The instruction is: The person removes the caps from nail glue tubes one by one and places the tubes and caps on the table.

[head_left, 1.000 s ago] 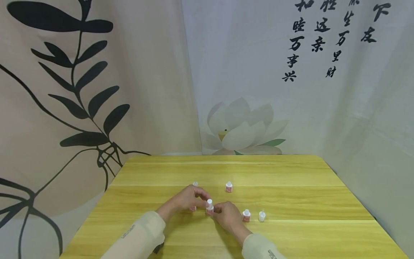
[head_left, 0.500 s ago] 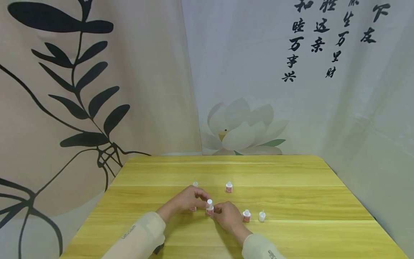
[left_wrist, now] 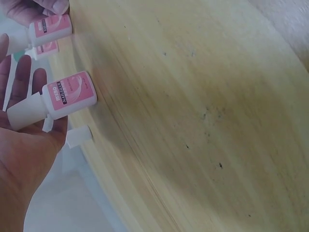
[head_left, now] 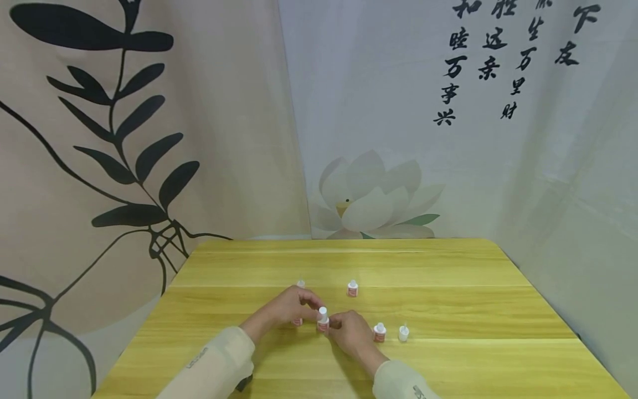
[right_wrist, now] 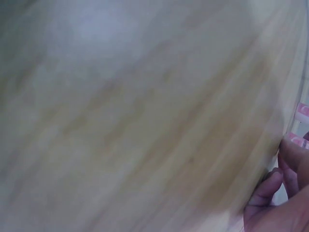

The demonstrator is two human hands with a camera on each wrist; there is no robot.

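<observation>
A nail glue bottle (head_left: 323,324) with a pink label and tall white cap stands upright between both hands in the head view. My left hand (head_left: 293,304) holds its thumb and index finger at the cap from the left. My right hand (head_left: 351,332) pinches the bottle's body from the right, low down. In the left wrist view, a second nail glue bottle (left_wrist: 70,95), also capped, stands beside the left palm. Beyond it, right-hand fingertips (left_wrist: 61,6) press on the held bottle. The right wrist view catches only curled fingers and pink labels at its right edge.
An uncapped-looking bottle (head_left: 353,288) stands farther back. Another bottle (head_left: 380,332) is right of the right hand, beside a white cap (head_left: 404,333) with its tip upward. A similar white piece (head_left: 301,284) shows behind the left hand. All stand on the wooden table (head_left: 473,310).
</observation>
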